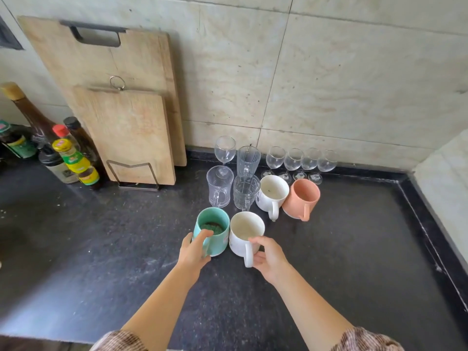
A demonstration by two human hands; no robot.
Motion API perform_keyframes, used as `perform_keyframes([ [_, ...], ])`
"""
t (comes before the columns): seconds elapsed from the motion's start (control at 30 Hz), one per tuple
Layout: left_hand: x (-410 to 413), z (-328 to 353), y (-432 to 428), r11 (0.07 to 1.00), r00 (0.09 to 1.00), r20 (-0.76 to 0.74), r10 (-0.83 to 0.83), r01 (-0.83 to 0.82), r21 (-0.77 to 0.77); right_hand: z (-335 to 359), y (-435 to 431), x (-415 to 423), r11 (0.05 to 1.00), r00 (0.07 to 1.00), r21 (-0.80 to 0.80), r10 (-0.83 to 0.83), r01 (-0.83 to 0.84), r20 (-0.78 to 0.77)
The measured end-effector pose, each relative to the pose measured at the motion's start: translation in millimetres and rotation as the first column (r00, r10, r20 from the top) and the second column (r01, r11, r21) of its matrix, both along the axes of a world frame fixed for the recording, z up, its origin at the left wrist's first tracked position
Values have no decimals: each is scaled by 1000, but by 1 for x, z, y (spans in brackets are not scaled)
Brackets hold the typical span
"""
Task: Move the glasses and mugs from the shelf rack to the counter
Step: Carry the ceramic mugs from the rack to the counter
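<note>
My left hand (pixel 194 250) grips a teal mug (pixel 215 230) by its handle side; the mug stands on the dark counter (pixel 101 249). My right hand (pixel 268 257) holds the handle of a white mug (pixel 244 231) right beside it. Behind them stand another white mug (pixel 272 193), a salmon mug (pixel 302 198), three clear glass mugs (pixel 219 186) (pixel 246 191) (pixel 248 159) and several wine glasses (pixel 301 163) along the wall, with one more wine glass (pixel 225 149) to the left. No shelf rack is in view.
Two wooden cutting boards (pixel 131 133) lean on the wall in a wire stand at the back left. Several sauce bottles (pixel 71 158) cluster at the far left. A raised black counter edge (pixel 430 229) runs along the right side.
</note>
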State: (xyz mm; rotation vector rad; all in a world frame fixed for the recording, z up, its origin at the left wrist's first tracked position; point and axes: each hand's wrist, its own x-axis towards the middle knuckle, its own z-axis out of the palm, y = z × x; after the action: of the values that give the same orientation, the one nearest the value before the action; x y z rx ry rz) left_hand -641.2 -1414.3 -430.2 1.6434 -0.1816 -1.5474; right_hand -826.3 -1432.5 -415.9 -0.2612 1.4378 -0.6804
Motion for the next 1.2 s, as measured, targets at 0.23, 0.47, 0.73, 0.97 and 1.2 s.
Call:
perform_keyframes([
  [0.23, 0, 1, -2, 1000, 999, -41, -17, 17, 6, -5, 2, 5, 1000, 1000, -16, 5, -5, -19],
  [0.47, -5, 0, -10, 998, 999, 10, 43, -44, 49, -5, -4, 7, 999, 997, -5, 42, -42, -70],
  [0.73, -4, -5, -6, 1000, 1000, 10, 11, -11, 26, -8, -4, 6, 999, 993, 5, 32, -31, -113],
  [0.97, 3, -5, 5, 996, 996, 24, -88, 88, -25, -7, 0, 9, 1000, 991, 19, 24, -21, -129],
  [1.2, 0, -4, 6, 993, 986, 115, -117, 119, -6, -3, 1, 13, 1000, 981, 6, 31, -30, -190],
])
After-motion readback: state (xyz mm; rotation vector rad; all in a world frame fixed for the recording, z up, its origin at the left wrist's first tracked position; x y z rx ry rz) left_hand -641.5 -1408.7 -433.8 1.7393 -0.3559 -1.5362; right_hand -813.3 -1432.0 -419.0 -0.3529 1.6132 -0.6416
